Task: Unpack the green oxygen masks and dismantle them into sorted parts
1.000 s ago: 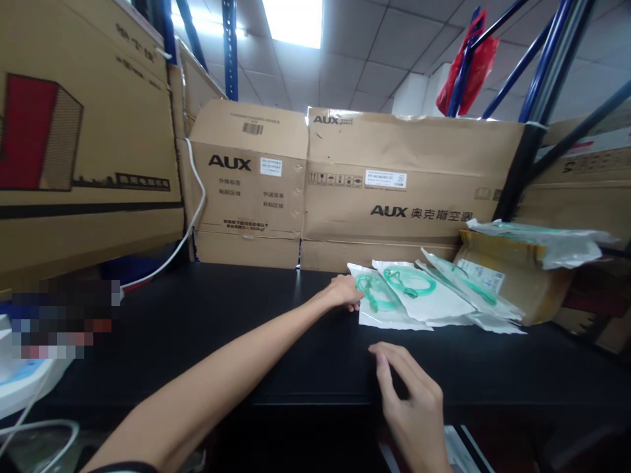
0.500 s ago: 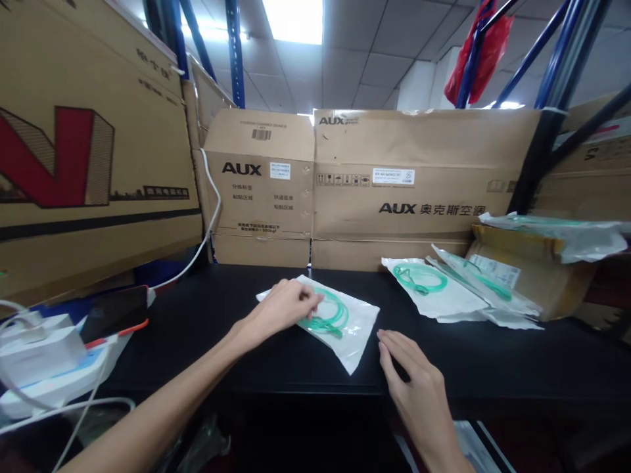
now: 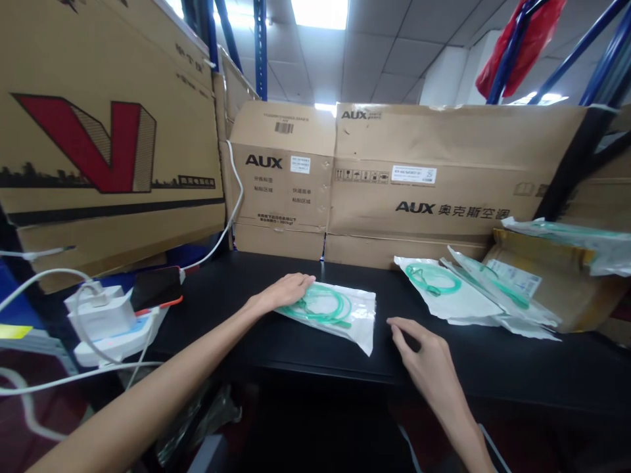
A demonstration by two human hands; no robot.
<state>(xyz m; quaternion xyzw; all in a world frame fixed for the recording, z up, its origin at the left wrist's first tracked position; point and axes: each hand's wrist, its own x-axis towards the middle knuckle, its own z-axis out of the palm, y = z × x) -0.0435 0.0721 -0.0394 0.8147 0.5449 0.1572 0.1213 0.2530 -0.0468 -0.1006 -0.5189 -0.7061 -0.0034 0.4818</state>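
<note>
A clear-fronted white packet [image 3: 363,315] with coiled green tubing [image 3: 328,305] inside lies on the black tabletop in front of me. My left hand [image 3: 288,291] rests over the packet's left end, fingers stretched out and lying on it; the thumb is hidden. Right of the packet, apart from it, my right hand [image 3: 424,348] hovers just above the table's front part. Its fingers are loosely bent, with a gap between thumb and forefinger and nothing in them. Several similar packets [image 3: 468,302] lie in an overlapping pile farther right.
Cardboard boxes [image 3: 280,197] wall off the back of the black table [image 3: 221,328]. At the left stand a power strip with white chargers [image 3: 101,315], cables and a dark phone [image 3: 158,287]. A brown carton [image 3: 566,289] at the right carries more packets [image 3: 582,233].
My view has turned slightly left. My left hand has gone from a pinch over the packet to lying flatter at its left end. The packet has turned, its long side now more level.
</note>
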